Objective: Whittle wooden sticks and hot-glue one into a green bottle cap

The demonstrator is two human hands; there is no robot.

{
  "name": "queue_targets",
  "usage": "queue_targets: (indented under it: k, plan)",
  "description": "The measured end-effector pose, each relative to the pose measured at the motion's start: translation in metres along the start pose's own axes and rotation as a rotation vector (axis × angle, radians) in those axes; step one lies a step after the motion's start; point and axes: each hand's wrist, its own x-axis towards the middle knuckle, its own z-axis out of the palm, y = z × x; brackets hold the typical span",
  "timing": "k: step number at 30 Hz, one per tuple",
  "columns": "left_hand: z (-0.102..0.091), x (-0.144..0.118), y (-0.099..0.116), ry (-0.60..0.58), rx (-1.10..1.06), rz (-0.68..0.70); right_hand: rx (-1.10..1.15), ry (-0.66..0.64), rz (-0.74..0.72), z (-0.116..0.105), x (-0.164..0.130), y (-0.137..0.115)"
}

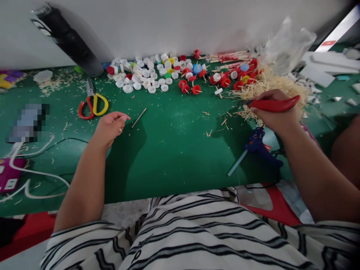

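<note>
My left hand (110, 128) hovers over the left part of the green table, fingers curled together. A tiny pale tip shows beneath them; what it belongs to is hidden. Just right of that hand lies a thin stick (139, 117). My right hand (274, 110) grips a curved red-handled tool (277, 104), dark at its left end; its kind is not clear. This hand is at the near edge of a heap of pale wood shavings (281, 84). A blue glue gun (260, 148) with a glue stick lies below my right wrist.
White bottle caps (137, 78) spread along the back, beside red caps with sticks (196, 89). Scissors (94, 105) and a black bottle (67, 41) are left. A phone (26, 122) trails white cable. Foam pieces (317, 69) and a clear bag (289, 47) are right, near another person's arm (347, 146).
</note>
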Motion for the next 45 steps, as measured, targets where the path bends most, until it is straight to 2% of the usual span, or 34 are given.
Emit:
queue_targets:
  k: [5, 8, 10, 12, 15, 18, 20, 22, 25, 28, 30, 33, 40, 42, 45]
  plan:
    - [-0.002, 0.001, -0.001, -0.012, 0.0, 0.012, 0.03, -0.097, -0.112, 0.027, 0.013, -0.013]
    - [-0.002, 0.003, -0.005, -0.009, 0.005, 0.015, 0.045, -0.106, -0.112, 0.045, 0.025, -0.013]
    - [-0.003, 0.005, -0.007, -0.002, 0.005, 0.015, 0.047, -0.096, -0.104, 0.049, 0.029, -0.008]
    - [-0.002, 0.006, -0.009, 0.004, 0.007, 0.019, 0.037, -0.076, -0.101, 0.044, 0.027, -0.001]
    - [-0.002, 0.007, -0.01, 0.011, 0.01, 0.032, 0.018, -0.041, -0.093, 0.024, 0.017, 0.008]
    - [-0.002, 0.007, -0.01, 0.012, 0.013, 0.034, -0.045, 0.002, -0.061, 0.007, 0.007, 0.006]
    - [-0.002, 0.007, -0.01, 0.014, 0.015, 0.033, -0.061, 0.014, -0.051, 0.004, 0.004, -0.001]
    - [-0.002, 0.006, -0.009, 0.014, 0.015, 0.034, -0.005, -0.01, -0.062, 0.01, 0.006, -0.009]
    - [-0.001, 0.006, -0.009, 0.006, 0.013, 0.035, 0.063, -0.038, -0.095, 0.031, 0.02, -0.021]
    - [-0.002, 0.006, -0.009, 0.004, 0.018, 0.033, -0.001, -0.012, -0.061, 0.051, 0.037, -0.026]
    - [-0.003, 0.006, -0.01, 0.008, 0.025, 0.034, -0.04, -0.021, -0.007, 0.055, 0.042, -0.025]
    - [-0.002, 0.006, -0.009, 0.007, 0.03, 0.033, -0.019, -0.058, 0.033, 0.046, 0.035, -0.019]
    - [-0.002, 0.004, -0.007, -0.002, 0.059, 0.026, -0.188, -0.011, 0.07, -0.004, 0.008, -0.011]
    - [-0.002, 0.002, -0.006, 0.002, 0.055, 0.025, -0.196, 0.008, 0.078, -0.008, 0.006, -0.015]
    - [-0.001, 0.001, -0.004, 0.0, 0.041, 0.026, -0.12, -0.003, 0.024, -0.001, 0.004, -0.029]
